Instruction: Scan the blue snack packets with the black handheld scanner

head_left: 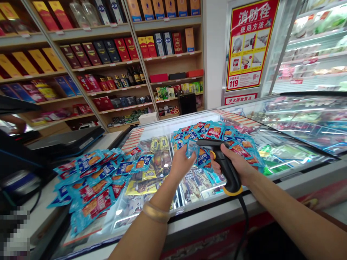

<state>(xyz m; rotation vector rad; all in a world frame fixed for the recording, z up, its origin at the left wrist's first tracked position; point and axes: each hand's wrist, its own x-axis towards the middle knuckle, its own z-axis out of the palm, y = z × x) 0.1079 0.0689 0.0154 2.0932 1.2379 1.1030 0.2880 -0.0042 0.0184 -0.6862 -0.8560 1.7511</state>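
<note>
My right hand [238,162] is wrapped round the handle of a black and yellow barcode scanner [226,168], its head pointing left. Just left of that head, my left hand [183,160] pinches a small blue snack packet [192,148]. Behind and right of both hands, a heap of blue snack packets [244,142] with red and dark blue labels lies on the glass freezer lid [173,126]. Another pile of the same packets [94,180] spreads over the left end of the lid. The scanner's cable hangs down past the freezer's front edge.
Under the glass lie wrapped ice creams [192,182]. At the left stands a counter [45,213] with dark equipment, and part of another person's arm [13,122] shows there. Shelves of boxed goods [103,50] fill the back, beside a red fire-hydrant poster [251,45].
</note>
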